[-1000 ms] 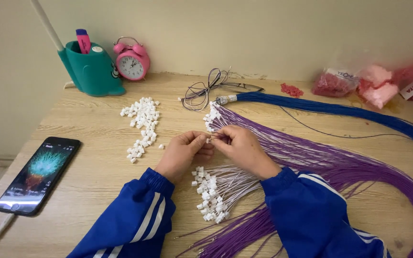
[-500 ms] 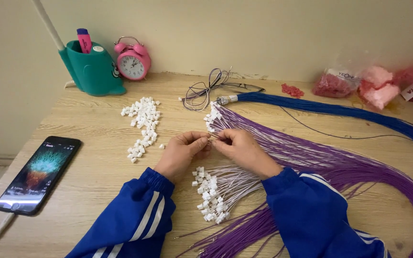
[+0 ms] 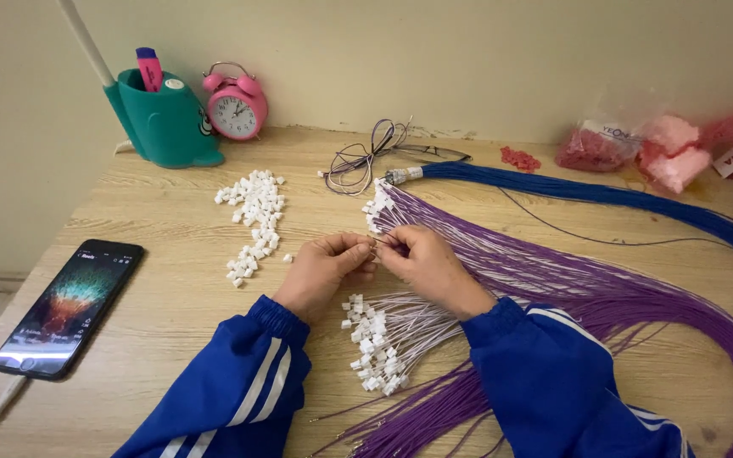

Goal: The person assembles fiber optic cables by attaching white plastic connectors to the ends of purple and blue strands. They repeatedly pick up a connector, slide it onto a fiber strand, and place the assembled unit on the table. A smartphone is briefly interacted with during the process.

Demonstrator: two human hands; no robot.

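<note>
Left hand [image 3: 326,273] meets right hand [image 3: 422,263] — pinched piece hidden; purple wires [image 3: 553,280] beneath.

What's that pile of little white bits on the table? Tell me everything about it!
The pile of white bits is a loose scatter of small, blocky pieces that look like plastic, all alike. They lie in a long uneven strip on the wooden table, between the teal holder and the left hand. Some are heaped together, a few lie apart at the edges. No hand touches the pile. Similar white pieces sit on the ends of the purple wires nearby.
</note>
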